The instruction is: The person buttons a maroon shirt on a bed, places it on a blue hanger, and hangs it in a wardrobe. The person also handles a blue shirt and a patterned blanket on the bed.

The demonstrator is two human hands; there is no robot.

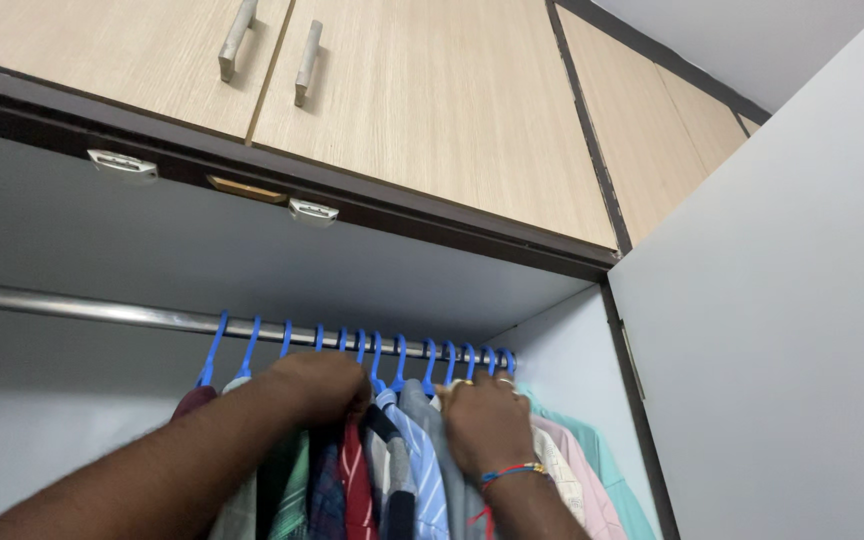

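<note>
Wardrobe interior, grey-walled, cupboards (402, 110) above. Shirts (407, 470) hang on blue hangers (377, 355) directly under both hands, on a rail (82, 310) running left-right just above. Left hand (320, 388) presses curled into the shirts; right hand (487, 420) lies beside it, fingers bent over shoulders; whether either holds anything cannot be told.

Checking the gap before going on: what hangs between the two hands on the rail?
In the head view, between the left hand and the right hand hang striped shirts on blue hangers.
</note>
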